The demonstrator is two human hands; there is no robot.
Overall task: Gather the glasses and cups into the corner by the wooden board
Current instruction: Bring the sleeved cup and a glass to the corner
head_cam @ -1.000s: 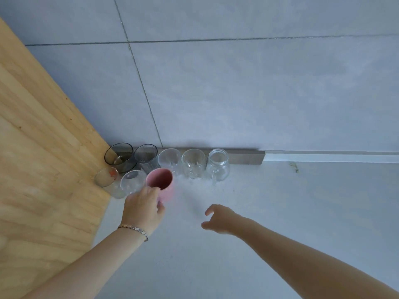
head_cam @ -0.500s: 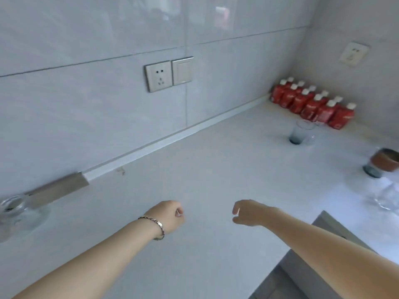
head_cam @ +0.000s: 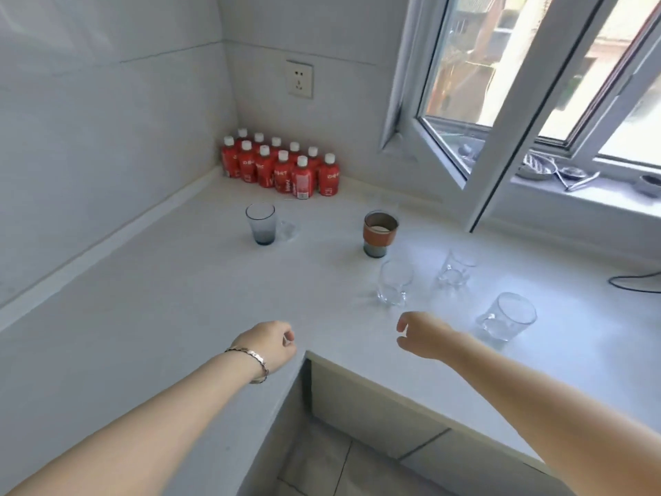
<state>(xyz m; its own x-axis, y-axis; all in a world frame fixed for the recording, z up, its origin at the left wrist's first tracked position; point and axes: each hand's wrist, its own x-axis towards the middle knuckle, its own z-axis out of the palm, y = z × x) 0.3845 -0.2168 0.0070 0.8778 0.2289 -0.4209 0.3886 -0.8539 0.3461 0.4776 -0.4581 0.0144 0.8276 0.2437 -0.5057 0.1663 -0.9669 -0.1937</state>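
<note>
Several glasses stand on the white counter. A grey-blue tumbler stands toward the far corner, with a small clear glass right beside it. A cup with a brown sleeve stands right of them. Three clear glasses lie nearer: one, one and a mug-like one at the right. My left hand, with a bracelet on the wrist, hovers loosely curled and holds nothing. My right hand hangs with fingers apart, just short of the nearest clear glass. The wooden board and the gathered cups are out of view.
A block of red bottles with white caps fills the far corner. An open window sash juts over the counter at the right. A dark cable lies at the right edge. The counter's inner edge drops to cabinets below.
The view has swung right from the wooden board corner to the window corner. My left hand has let go of the pink cup; both hands now hover over the counter's inner corner.
</note>
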